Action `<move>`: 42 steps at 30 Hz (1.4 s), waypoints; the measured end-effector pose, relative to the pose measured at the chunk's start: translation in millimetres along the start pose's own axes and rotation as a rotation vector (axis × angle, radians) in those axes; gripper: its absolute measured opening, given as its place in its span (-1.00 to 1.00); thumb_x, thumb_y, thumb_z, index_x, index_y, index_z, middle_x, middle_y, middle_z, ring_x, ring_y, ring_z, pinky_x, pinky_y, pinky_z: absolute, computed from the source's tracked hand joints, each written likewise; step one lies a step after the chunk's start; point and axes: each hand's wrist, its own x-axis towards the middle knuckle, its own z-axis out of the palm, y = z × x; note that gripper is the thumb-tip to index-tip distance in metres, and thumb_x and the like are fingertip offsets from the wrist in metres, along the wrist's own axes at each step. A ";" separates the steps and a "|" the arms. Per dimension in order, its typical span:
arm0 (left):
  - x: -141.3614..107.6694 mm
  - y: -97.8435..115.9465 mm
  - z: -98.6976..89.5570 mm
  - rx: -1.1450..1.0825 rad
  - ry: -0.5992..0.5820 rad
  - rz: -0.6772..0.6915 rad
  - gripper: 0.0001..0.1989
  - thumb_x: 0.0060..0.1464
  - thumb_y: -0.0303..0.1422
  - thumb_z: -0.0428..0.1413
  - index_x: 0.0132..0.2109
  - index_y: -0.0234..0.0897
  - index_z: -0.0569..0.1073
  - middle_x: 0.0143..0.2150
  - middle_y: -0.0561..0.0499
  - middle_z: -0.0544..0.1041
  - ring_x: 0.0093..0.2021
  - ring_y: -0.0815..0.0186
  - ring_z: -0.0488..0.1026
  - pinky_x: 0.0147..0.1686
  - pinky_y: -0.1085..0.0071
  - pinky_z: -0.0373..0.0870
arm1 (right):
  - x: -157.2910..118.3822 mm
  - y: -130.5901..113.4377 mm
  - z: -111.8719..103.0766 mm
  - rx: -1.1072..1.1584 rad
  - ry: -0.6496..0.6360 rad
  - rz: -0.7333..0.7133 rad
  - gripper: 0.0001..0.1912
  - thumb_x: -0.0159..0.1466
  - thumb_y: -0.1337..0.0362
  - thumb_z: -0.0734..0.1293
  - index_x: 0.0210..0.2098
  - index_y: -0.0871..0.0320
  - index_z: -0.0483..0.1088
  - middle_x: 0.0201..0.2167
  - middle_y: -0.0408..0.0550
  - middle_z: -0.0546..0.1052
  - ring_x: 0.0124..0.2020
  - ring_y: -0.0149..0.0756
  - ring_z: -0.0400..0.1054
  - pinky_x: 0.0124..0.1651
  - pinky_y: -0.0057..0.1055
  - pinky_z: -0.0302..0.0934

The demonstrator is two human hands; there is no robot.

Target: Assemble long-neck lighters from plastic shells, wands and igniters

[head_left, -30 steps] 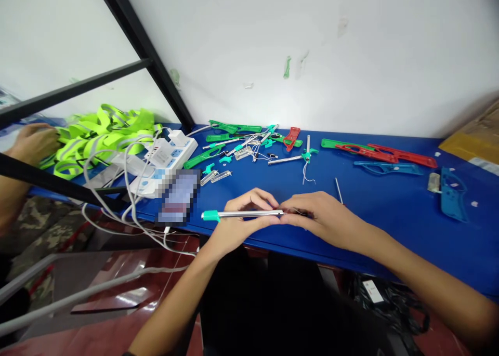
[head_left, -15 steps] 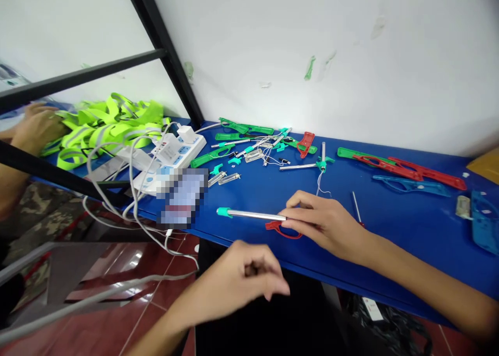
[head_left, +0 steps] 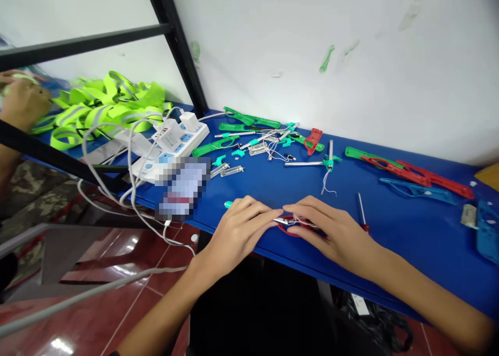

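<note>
My left hand [head_left: 237, 228] is closed over a slim metal tube [head_left: 280, 221]. The tube's teal end [head_left: 228, 204] sticks out past my knuckles on the left. My right hand [head_left: 331, 231] meets it fingertip to fingertip at the tube's other end. Thin white wires [head_left: 306, 222] run from that end into the curled fingers of my right hand, which partly hide them. Under the hands, near the table's front edge, lies a red plastic piece [head_left: 288, 232] with a loop, mostly covered.
Behind the hands lie green plastic handles [head_left: 216, 145], another tube with a teal fitting [head_left: 329, 162], and red handles [head_left: 432, 179]. A screwdriver [head_left: 362, 213] is right of my right hand. Left are a phone [head_left: 185, 187], a power strip [head_left: 171, 156], black frame bars and another person's hand [head_left: 25, 101].
My left hand has risen from the table's front edge and closed over the metal tube. My right hand now sits at the tube's wire end. The view has shifted slightly.
</note>
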 end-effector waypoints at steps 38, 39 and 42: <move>1.7 15.7 14.6 0.090 0.007 0.010 -0.93 0.48 -0.50 0.13 -0.02 -0.31 0.51 -0.14 -0.04 0.67 -0.21 0.25 0.47 -0.22 0.29 0.34 | -23.5 8.6 -1.5 0.282 0.016 0.087 -0.89 0.49 0.36 0.42 -0.02 0.10 0.57 -0.15 -0.07 0.62 -0.12 -0.34 0.45 -0.05 -0.35 0.38; 0.8 15.5 15.8 0.081 0.020 0.007 -0.93 0.48 -0.51 0.13 -0.03 -0.31 0.51 -0.15 -0.04 0.67 -0.21 0.25 0.49 -0.21 0.29 0.35 | -23.1 8.6 -2.0 0.303 0.004 0.078 -0.89 0.48 0.35 0.42 -0.01 0.10 0.57 -0.15 -0.07 0.62 -0.12 -0.34 0.45 -0.05 -0.35 0.38; -1.9 15.1 18.3 0.069 0.072 0.009 -0.93 0.44 -0.54 0.17 -0.01 -0.31 0.51 -0.15 -0.06 0.67 -0.20 0.25 0.51 -0.20 0.29 0.39 | -22.1 6.6 -3.9 0.338 -0.020 0.078 -0.91 0.49 0.36 0.39 -0.03 0.11 0.53 -0.19 -0.09 0.62 -0.16 -0.35 0.46 -0.05 -0.35 0.38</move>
